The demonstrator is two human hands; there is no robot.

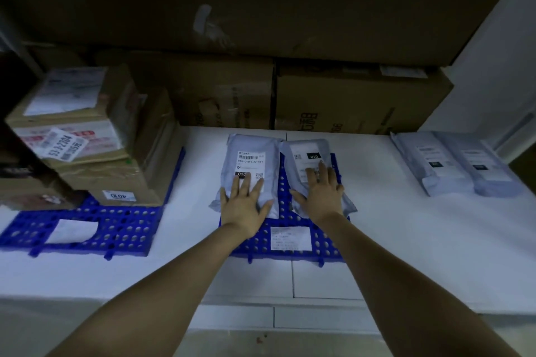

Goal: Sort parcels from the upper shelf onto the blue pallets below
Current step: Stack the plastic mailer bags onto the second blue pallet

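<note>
Head view: hands [243, 203] press flat on parcels [250, 164].

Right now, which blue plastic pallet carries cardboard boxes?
The left blue plastic pallet: brown cardboard boxes sit on its far end. The centre pallet carries grey plastic mailer bags under the left hand and right hand.

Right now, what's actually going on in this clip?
A person is laying two parcels side by side on the middle blue pallet. The left hand presses flat on one grey mailer bag, and the right hand presses flat on the second grey mailer beside it. Cardboard boxes are stacked on the left blue pallet. Two more grey mailers lie off to the right on the white surface.
</note>
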